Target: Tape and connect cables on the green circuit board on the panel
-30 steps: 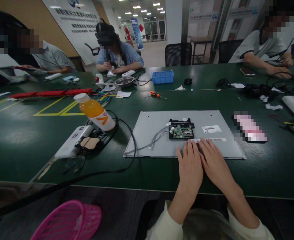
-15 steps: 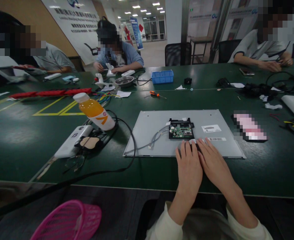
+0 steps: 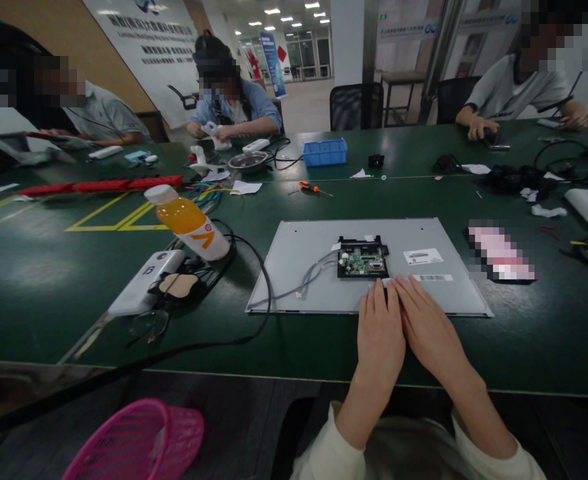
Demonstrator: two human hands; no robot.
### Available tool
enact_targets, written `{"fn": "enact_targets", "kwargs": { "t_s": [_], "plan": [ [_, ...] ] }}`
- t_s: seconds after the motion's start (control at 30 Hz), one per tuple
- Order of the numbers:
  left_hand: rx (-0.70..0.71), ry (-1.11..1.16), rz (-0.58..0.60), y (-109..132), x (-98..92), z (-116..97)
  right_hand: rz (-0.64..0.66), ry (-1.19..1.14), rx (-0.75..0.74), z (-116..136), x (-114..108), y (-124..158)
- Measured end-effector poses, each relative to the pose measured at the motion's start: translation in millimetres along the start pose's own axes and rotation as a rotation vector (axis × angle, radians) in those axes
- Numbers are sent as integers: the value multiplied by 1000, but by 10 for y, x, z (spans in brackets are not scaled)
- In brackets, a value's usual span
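My left hand [image 3: 381, 333] and my right hand [image 3: 431, 327] are side by side at the near edge of a grey flat panel [image 3: 304, 240]. Their fingers are close together, tips nearly meeting, and both thumbs are hidden. Between the fingertips a small dark and white bit shows; the hands cover the rest, so I cannot make out its kind. Just beyond the fingertips, a green circuit board [image 3: 359, 261] sits in a black frame on the panel. Grey cables [image 3: 314, 270] run from it to the left.
Left of the panel are an orange drink bottle [image 3: 189, 223], a white power bank [image 3: 147, 283] and a black cable [image 3: 247, 339]. A pink phone [image 3: 501, 253] lies to the right. Farther back are a screwdriver [image 3: 309, 187] and a blue basket [image 3: 325, 153]. Several people sit around the table.
My left hand's fingers have drawn closer together, nearer my right hand, covering more of the small dark thing. Across the table, a person at the right has reached toward a dark object.
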State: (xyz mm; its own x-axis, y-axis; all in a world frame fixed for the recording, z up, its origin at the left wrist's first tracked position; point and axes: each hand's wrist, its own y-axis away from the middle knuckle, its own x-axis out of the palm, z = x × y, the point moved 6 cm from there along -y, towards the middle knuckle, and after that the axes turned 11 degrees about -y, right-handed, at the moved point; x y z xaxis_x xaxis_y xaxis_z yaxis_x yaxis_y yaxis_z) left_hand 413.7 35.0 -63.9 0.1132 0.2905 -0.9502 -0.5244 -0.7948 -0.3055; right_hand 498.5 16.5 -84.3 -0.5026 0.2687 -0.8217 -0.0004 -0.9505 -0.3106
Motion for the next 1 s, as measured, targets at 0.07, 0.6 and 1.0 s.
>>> {"fn": "enact_targets", "kwargs": {
  "t_s": [0.07,0.6,1.0],
  "plan": [
    [-12,5,2,-1,-10,12,-7,-1,9,1,-2,0],
    [-63,65,-15,3,-60,51,-102,4,74,-72,7,27],
    [-94,254,-115,22,-182,162,-179,-289,167,-275,-443,-251]
  ]
}}
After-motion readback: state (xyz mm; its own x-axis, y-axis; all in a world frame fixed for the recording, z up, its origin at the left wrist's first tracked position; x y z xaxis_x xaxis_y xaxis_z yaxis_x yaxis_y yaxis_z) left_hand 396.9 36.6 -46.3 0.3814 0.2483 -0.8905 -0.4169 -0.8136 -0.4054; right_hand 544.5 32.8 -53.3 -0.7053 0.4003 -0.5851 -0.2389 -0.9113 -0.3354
